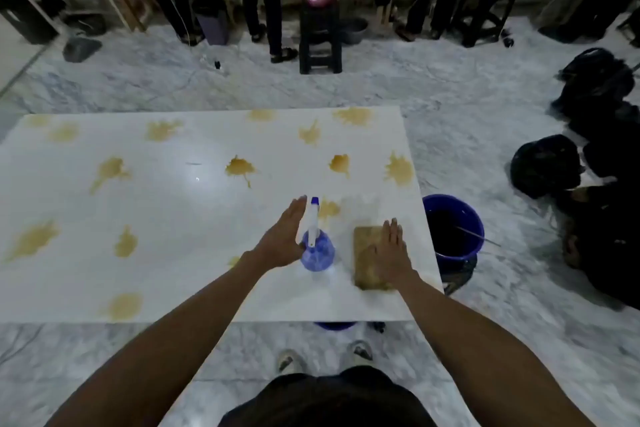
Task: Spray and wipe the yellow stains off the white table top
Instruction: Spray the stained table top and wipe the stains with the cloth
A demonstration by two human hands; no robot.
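The white table top [166,204] carries several yellow stains, one of them [239,167] near the middle and another [328,209] just beyond the bottle. A blue spray bottle [317,246] with a white nozzle stands upright near the front right. My left hand [284,236] is spread open right beside the bottle on its left, fingers apart, not closed around it. My right hand [389,255] lies flat, palm down, on a yellowish-brown cloth [367,256] resting on the table near the right edge.
A blue bucket [453,230] with dark water stands on the marble floor against the table's right edge. Black bags [588,156] lie at the right. Several people's legs, a black stool [320,33] and bins line the far wall.
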